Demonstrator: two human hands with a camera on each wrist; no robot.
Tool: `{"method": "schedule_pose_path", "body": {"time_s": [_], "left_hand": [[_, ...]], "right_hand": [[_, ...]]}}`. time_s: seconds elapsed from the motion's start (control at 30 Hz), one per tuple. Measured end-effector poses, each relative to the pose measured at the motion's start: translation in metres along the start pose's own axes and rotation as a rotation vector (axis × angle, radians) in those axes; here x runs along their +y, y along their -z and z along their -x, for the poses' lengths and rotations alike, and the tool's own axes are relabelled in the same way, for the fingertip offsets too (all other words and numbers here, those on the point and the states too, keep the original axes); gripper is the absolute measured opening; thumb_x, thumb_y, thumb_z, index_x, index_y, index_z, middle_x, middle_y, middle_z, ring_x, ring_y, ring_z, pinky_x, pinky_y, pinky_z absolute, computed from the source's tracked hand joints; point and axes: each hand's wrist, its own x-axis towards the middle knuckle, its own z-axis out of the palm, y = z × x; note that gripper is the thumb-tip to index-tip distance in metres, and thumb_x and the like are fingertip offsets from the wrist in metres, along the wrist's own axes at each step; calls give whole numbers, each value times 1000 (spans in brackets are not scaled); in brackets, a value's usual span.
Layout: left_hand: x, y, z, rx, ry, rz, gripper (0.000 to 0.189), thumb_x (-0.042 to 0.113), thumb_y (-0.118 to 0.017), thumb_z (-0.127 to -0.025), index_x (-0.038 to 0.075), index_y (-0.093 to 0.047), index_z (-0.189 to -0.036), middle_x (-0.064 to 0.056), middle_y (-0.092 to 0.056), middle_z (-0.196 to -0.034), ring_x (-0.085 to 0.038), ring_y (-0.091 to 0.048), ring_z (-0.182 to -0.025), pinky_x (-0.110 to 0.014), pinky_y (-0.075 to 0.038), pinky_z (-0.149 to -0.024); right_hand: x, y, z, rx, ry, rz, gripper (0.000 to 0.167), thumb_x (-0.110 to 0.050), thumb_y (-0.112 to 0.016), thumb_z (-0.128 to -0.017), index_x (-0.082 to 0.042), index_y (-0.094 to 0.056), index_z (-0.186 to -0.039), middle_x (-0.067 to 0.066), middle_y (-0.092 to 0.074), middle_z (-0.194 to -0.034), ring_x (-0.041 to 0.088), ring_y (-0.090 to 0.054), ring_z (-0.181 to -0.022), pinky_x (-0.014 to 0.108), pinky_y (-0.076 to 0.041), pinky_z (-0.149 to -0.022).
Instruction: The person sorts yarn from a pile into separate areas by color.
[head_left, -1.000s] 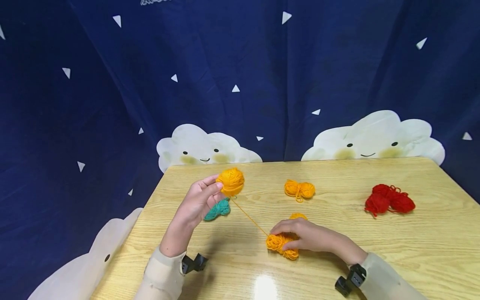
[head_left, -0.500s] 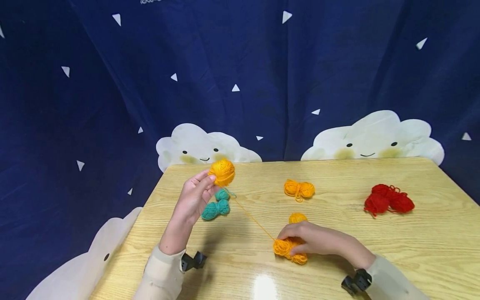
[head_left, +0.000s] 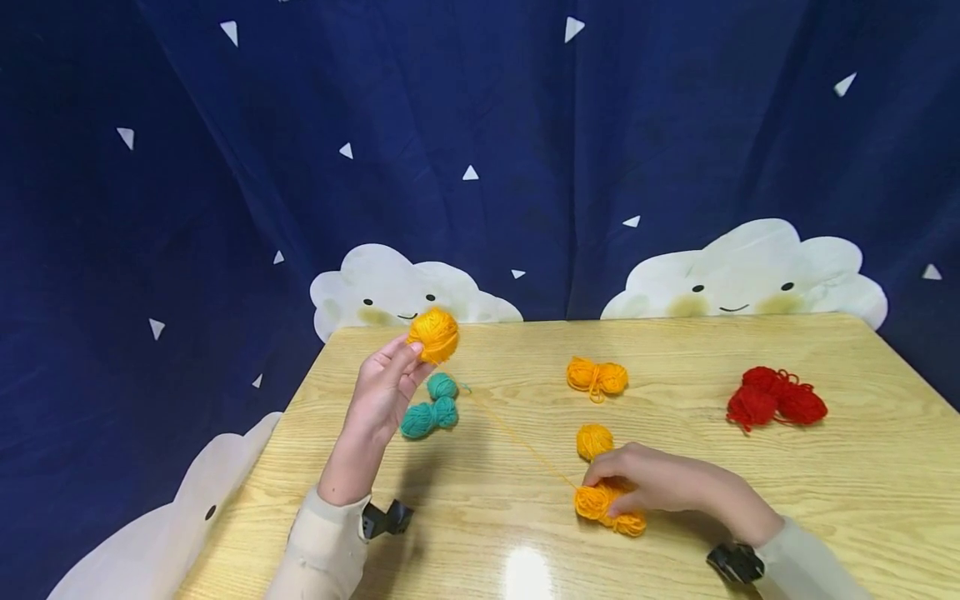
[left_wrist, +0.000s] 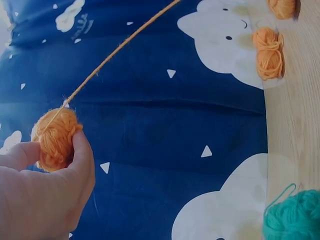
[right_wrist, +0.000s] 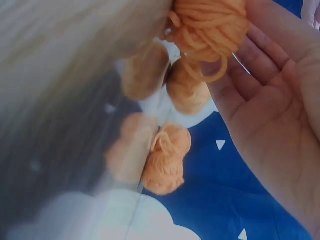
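My left hand (head_left: 381, 390) holds a round ball of orange yarn (head_left: 434, 335) up above the table, pinched between thumb and fingers. From that ball a taut orange strand (head_left: 525, 440) slopes down to a loose orange yarn bundle (head_left: 609, 510) on the table. My right hand (head_left: 651, 479) grips this bundle, fingers over its top and thumb at the near side; the right wrist view shows the bundle's loops (right_wrist: 212, 30) against the fingers. Just behind it lies another small orange yarn ball (head_left: 595, 442), partly covered by the right hand.
A tied orange yarn bundle (head_left: 597, 377) lies farther back. Teal yarn balls (head_left: 431, 417) rest at the left beyond the left hand, and red yarn balls (head_left: 776, 400) at the right. Behind the wooden table (head_left: 480, 533) hangs a dark blue cloth (head_left: 480, 100) with clouds.
My left hand has risen and gone left with the orange ball, uncovering the teal yarn. The right hand has slid right and nearer with its bundle, exposing more of the small ball behind.
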Motion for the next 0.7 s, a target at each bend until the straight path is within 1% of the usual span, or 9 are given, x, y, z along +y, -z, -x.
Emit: {"method": "schedule_pose_path", "body": {"time_s": [0.07,0.17,0.23,0.3,0.4,0.5,0.6,0.7], "left_hand": [[0,1,-1,22,-12,27,36,1,-44,-98,-9,-48,-132,5,-70,-98,-7,-67,-93,-18,-56,-88],[4,5,-3,44,-35,57,25,1,-44,-98,2,-59,-119,5,-71,-98,-8,-68,-95,-19,-56,-88],[7,7,-4,66,-55,88,24,1,-44,-98,10,-64,-107,4,-71,-98,-9,-68,-96,-20,-56,-89],[11,10,-5,86,-77,99,26,0,-44,-99,13,-66,-102,4,-71,-99,-9,-68,-96,-20,-56,-89],[14,11,-7,102,-99,100,24,1,-44,-100,12,-65,-106,3,-69,-102,-9,-66,-97,-20,-56,-91],[16,13,-9,118,-99,112,21,1,-44,-100,8,-60,-112,2,-68,-103,-10,-66,-99,-20,-56,-91],[18,19,-10,153,-116,185,20,1,-44,-101,6,-60,-113,0,-68,-103,-11,-66,-98,-19,-56,-89],[23,26,-11,188,-162,275,20,-1,-45,-100,4,-62,-111,-5,-68,-103,-13,-67,-97,-20,-58,-86]], "right_hand": [[1,1,5,-9,-25,-9,28,-32,-70,-89,-23,-68,-115,-13,-68,-112,-4,-56,-97,23,-53,-84],[3,2,13,-4,-35,-15,27,-33,-70,-89,-24,-68,-114,-14,-68,-112,-4,-57,-98,23,-53,-84],[4,3,18,14,-17,-10,27,-34,-70,-89,-23,-68,-113,-12,-68,-112,-3,-58,-99,23,-53,-84],[7,3,23,29,-4,-7,27,-35,-69,-89,-22,-68,-113,-12,-69,-111,-3,-59,-98,23,-53,-82],[9,3,29,38,-13,-10,28,-37,-69,-89,-22,-68,-113,-11,-69,-111,-2,-59,-98,23,-53,-82],[10,3,34,42,-22,-11,28,-38,-68,-90,-23,-68,-113,-11,-69,-111,-2,-59,-99,23,-54,-82],[11,4,38,49,-26,-17,29,-39,-67,-90,-23,-68,-114,-10,-69,-112,-2,-59,-98,22,-54,-82],[12,4,41,53,-34,-27,30,-40,-67,-90,-22,-68,-114,-10,-69,-111,-4,-57,-96,22,-53,-80]]}}
